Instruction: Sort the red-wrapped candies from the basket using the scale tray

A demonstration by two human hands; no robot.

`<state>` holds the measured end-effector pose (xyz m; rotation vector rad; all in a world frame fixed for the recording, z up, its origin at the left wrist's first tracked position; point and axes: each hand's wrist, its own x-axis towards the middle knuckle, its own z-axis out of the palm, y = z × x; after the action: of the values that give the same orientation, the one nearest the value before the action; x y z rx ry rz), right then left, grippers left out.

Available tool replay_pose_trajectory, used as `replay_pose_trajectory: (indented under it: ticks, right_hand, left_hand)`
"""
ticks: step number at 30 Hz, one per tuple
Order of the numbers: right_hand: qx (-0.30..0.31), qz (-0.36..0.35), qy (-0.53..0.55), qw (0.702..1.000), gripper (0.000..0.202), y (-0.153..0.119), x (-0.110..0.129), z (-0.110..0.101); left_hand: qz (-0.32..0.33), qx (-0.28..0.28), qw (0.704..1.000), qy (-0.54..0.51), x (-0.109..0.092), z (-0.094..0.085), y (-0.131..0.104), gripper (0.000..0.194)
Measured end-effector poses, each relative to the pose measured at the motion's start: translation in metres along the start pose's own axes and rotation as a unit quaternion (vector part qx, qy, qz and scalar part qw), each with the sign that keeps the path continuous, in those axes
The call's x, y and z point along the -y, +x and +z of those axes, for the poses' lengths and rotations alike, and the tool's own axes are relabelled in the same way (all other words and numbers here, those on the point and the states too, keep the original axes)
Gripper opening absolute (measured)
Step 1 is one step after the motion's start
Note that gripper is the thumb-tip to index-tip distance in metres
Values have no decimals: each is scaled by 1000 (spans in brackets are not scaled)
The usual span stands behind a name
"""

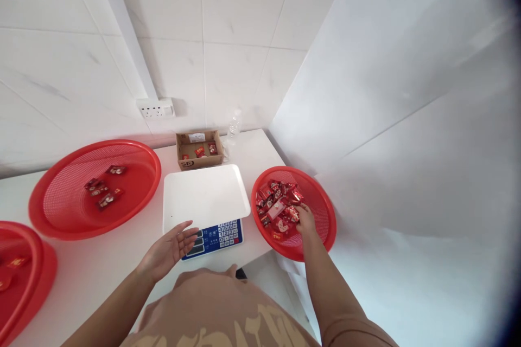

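Observation:
My left hand is open, palm partly up and fingers apart, beside the front left of a digital scale. It holds nothing. The scale has a bare white weighing plate and a blue keypad panel, partly covered by my fingers. My right hand reaches into the right red plastic basket. Its fingers are closed at a small red wrapped packet, and the fingertips are partly hidden. Around it lies a pile of red wrapped packets, with a pink packet among them.
A large red basket with several packets stands left of the scale. Another red basket is cut off at the left edge. Behind the scale are a cardboard box with a few packets and a clear plastic bottle. Walls border the table.

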<state>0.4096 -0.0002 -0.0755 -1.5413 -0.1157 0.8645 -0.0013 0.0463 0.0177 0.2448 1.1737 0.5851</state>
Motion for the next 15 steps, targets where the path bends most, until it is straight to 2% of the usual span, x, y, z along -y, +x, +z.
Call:
replay_pose_trajectory:
  ticks: [3,8,12,15]
  right_hand:
    - [46,57,12,997,32,-28,15,12]
    - [208,99,-25,973,30,-80,31,55]
    - [330,97,-11,939,26,-119,26,103]
    - [406,130,-21,905,29,-143,14,135]
  left_hand:
    - [-3,23,1000,15,4,2,-3,26]
    - [8,95,994,57,7,17,-2,32]
    - [29,138,986,87,5,35,5,44]
    - [42,161,983,81,5,43,12,46]
